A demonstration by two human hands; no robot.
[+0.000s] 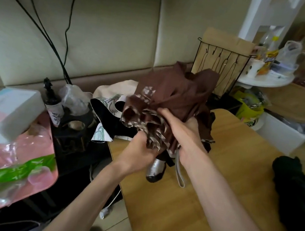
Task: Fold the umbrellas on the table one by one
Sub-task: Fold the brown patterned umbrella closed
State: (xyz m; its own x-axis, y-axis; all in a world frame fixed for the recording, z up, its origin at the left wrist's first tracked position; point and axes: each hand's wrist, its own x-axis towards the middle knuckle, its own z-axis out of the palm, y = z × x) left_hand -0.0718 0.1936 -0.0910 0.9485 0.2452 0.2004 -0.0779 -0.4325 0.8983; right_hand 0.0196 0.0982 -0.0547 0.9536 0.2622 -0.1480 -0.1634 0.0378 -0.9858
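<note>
A brown umbrella [180, 93] with a pale patterned hem is held bunched above the wooden table [181, 212], tip pointing away. My left hand [139, 149] grips the gathered cloth near its silver-and-black handle [155, 169]. My right hand [184, 127] reaches over the canopy, fingers pressed on the folds and thumb hidden under the cloth. A grey wrist strap [179, 173] hangs below the handle. A black umbrella [295, 191] lies crumpled on the table at the right. A cream and black umbrella [110, 97] lies behind, at the table's far left end.
A pink plastic bag [6, 167] with a white box [0, 109] on top sits at the left. Beside it stand a dark bottle [53, 102] and a dark basket [76, 128]. A black wire rack [218, 70] stands behind the table. Cluttered shelves fill the right.
</note>
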